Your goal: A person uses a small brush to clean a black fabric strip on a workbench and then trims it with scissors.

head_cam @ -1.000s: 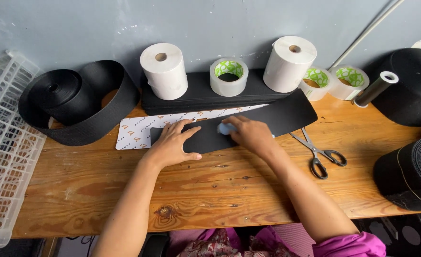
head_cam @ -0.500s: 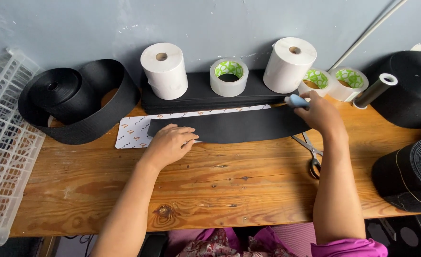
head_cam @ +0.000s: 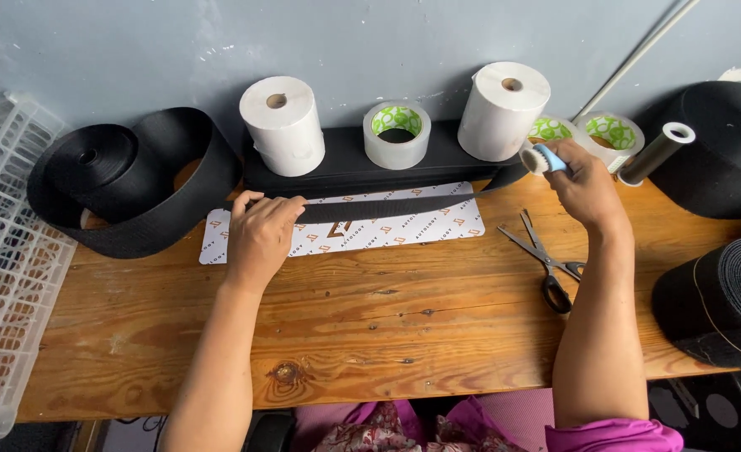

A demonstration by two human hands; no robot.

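My left hand [head_cam: 262, 230] grips the left end of a black strap [head_cam: 387, 206] and lifts it on edge above a white patterned sheet [head_cam: 387, 233] that lies on the wooden table [head_cam: 345, 335]. My right hand [head_cam: 584, 188] is raised at the strap's far right end. It holds a small brush [head_cam: 543, 158] with a blue handle and pale bristles, close to a white paper roll [head_cam: 503, 110].
Along the wall stand a second white roll [head_cam: 283, 125], green-cored tape rolls [head_cam: 396, 134], a black box [head_cam: 345, 167] and a grey tube [head_cam: 657, 153]. Big black webbing rolls lie left [head_cam: 128, 180] and right [head_cam: 718, 297]. Scissors [head_cam: 546, 259] lie at right, a white crate [head_cam: 6, 268] at left.
The strap went from lying flat over the sheet to standing lifted on its edge. My right hand swept from its middle to its right end with the brush, then rose.
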